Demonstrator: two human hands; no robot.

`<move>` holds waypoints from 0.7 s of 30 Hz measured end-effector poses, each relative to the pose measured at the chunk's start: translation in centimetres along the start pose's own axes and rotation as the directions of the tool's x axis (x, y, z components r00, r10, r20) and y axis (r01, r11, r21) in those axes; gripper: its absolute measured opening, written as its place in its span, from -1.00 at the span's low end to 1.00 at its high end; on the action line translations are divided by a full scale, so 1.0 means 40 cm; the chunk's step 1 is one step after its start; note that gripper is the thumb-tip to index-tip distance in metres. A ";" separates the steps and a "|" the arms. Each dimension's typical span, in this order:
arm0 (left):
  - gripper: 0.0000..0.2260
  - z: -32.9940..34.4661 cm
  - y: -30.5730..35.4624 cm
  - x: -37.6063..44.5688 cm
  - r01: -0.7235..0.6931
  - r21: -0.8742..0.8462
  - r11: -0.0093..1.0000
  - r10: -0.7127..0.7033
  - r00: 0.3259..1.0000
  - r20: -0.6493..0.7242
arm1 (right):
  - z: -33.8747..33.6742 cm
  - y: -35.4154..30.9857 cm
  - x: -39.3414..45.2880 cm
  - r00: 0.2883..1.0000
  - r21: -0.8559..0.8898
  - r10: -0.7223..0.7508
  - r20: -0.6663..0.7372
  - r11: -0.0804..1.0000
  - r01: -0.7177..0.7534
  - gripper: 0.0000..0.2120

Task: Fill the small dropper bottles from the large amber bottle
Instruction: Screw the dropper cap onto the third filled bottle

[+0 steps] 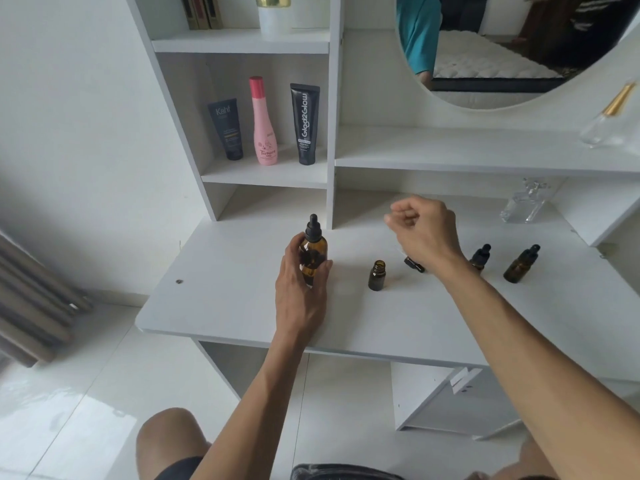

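Observation:
The large amber bottle [313, 252] stands upright on the white vanity table [242, 306] with its black dropper cap on. My left hand [301, 289] grips its body. To its right stands a small amber bottle [376, 275] with no cap, and a black dropper cap [414, 265] lies on the table beyond it. My right hand [424, 230] hovers above that cap with curled fingers and holds nothing. Two more small capped dropper bottles stand further right, one [479, 258] partly hidden by my forearm, the other [521, 265] in full view.
A shelf at the back holds a dark tube [227, 129], a pink bottle [263, 123] and a black tube [304, 124]. Clear glass perfume bottles [524, 206] stand at the back right, under a round mirror [502, 46]. My knees show below the table's front edge.

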State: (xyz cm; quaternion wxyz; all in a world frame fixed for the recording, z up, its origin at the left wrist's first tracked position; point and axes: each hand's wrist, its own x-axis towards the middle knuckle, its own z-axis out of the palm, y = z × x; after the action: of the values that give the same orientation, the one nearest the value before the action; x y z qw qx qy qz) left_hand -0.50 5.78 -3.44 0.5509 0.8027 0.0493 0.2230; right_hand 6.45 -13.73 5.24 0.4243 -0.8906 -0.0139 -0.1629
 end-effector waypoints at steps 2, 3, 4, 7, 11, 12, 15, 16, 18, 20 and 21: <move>-0.52 -0.003 0.001 0.000 -0.003 0.004 1.000 0.003 1.000 -0.007 | -0.001 0.053 -0.007 0.996 -0.101 0.059 0.060 0.994 -0.052 -0.74; -0.52 -0.001 0.003 -0.001 -0.009 0.006 1.000 0.009 1.000 -0.006 | -0.004 0.076 -0.015 0.993 -0.133 0.085 0.079 0.988 -0.074 -0.70; -0.51 -0.002 0.000 0.000 -0.014 0.010 1.000 0.014 1.000 -0.008 | -0.001 0.090 -0.023 0.990 -0.152 0.103 0.097 0.985 -0.088 -0.66; -0.40 0.001 0.000 -0.006 -0.022 0.061 0.998 0.023 1.000 -0.013 | 0.005 0.119 -0.044 0.980 -0.168 0.156 0.121 0.977 -0.135 -0.57; -0.25 0.000 0.011 -0.019 -0.023 0.054 0.998 0.027 0.997 -0.079 | 0.014 0.131 -0.054 0.980 -0.195 0.164 0.111 0.971 -0.140 -0.54; -0.27 0.000 0.017 -0.025 -0.043 0.065 0.997 0.051 0.992 -0.119 | 0.016 0.133 -0.055 0.981 -0.211 0.159 0.107 0.968 -0.134 -0.54; -0.39 0.012 0.040 -0.050 -0.275 0.204 0.940 0.322 0.911 -0.257 | 0.020 0.140 -0.060 0.984 -0.243 0.147 0.097 0.963 -0.120 -0.60; -0.43 0.022 0.046 -0.059 -0.347 0.245 0.905 0.406 0.878 -0.254 | 0.021 0.143 -0.062 0.985 -0.244 0.146 0.091 0.962 -0.120 -0.63; -0.48 0.046 0.058 -0.075 -0.425 0.269 0.864 0.479 0.859 -0.181 | 0.023 0.147 -0.066 0.986 -0.238 0.145 0.081 0.963 -0.123 -0.69; -0.51 0.073 0.076 -0.083 -0.400 0.249 0.882 0.424 0.904 -0.048 | 0.021 0.148 -0.072 0.987 -0.218 0.148 0.066 0.967 -0.130 -0.75; -0.50 0.086 0.086 -0.086 -0.351 0.244 0.904 0.355 0.934 0.031 | 0.015 0.144 -0.076 0.987 -0.195 0.149 0.057 0.971 -0.136 -0.76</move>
State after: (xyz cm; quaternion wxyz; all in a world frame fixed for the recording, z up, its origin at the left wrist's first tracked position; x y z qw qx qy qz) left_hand -2.73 0.36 -2.36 0.3974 0.8587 -0.0657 0.3169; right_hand 4.68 -16.62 -0.36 0.3470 -0.9310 0.0508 -0.1009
